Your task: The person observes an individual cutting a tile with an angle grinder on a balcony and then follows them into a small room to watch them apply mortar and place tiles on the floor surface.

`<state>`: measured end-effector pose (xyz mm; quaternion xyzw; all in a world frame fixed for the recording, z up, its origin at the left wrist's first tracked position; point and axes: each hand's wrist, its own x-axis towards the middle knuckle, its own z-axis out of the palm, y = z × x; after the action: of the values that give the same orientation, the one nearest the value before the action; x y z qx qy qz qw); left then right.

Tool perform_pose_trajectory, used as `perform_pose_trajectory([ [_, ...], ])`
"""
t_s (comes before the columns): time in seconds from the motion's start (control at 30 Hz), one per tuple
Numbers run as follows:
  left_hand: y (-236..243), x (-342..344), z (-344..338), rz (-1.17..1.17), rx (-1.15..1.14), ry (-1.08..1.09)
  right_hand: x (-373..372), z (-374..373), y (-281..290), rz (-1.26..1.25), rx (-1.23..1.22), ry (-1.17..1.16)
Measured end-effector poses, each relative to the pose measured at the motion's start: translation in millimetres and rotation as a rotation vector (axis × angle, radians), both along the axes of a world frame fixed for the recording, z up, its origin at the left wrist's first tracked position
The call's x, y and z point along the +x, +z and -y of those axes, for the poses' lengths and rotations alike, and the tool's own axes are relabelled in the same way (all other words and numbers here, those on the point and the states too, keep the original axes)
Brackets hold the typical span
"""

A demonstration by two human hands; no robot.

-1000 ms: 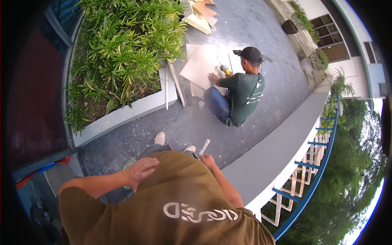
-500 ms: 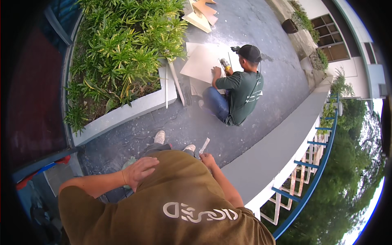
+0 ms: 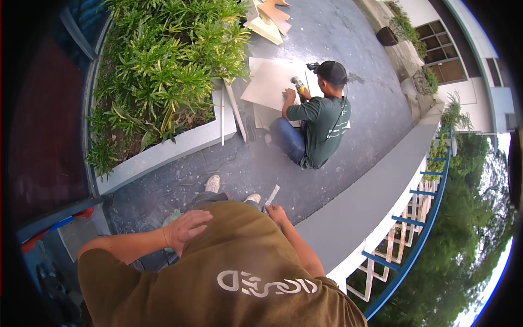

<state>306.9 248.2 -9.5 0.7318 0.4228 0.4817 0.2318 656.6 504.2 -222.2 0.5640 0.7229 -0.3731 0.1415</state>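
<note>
My left hand (image 3: 188, 229) rests, fingers extended, on the belly of my olive shirt (image 3: 234, 242) and holds nothing. Down by my right side, my right hand (image 3: 275, 212) grips a narrow pale strip (image 3: 273, 195), its far end pointing away from me. Beyond my shoes (image 3: 213, 183), a co-worker (image 3: 324, 131) in a dark green shirt and cap sits on the paved floor, holding a yellow and silver power tool (image 3: 299, 87) over pale flat sheets (image 3: 261, 82), with one hand near the tool's head.
A raised planter (image 3: 158, 158) of leafy plants borders the left, with pale lengths (image 3: 237, 114) leaning by its corner. Cut panels (image 3: 264, 30) lie farther off. A grey ledge (image 3: 365, 191) with blue-and-white railing (image 3: 414, 218) runs along the right. A dark doorway (image 3: 52, 136) is at far left.
The co-worker has brought the free hand up closer to the power tool and shifted slightly over the sheets. My two hands are where they were.
</note>
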Motion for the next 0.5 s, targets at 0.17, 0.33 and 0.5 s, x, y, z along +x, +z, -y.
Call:
perform_pose_trajectory([
  [0.17, -3.6, 1.4, 0.9, -0.008, 0.001, 0.003, -0.5, -1.5, 10.7, -0.005, -0.012, 0.026],
  [0.33, -2.3, 1.1, 2.2, 0.004, -0.012, 0.007, -13.3, -2.9, 29.4, 0.002, -0.083, -0.025],
  [0.5, -1.1, 1.3, 2.3, -0.002, -0.012, -0.006, -6.6, -3.6, 21.5, 0.001, -0.034, 0.000],
])
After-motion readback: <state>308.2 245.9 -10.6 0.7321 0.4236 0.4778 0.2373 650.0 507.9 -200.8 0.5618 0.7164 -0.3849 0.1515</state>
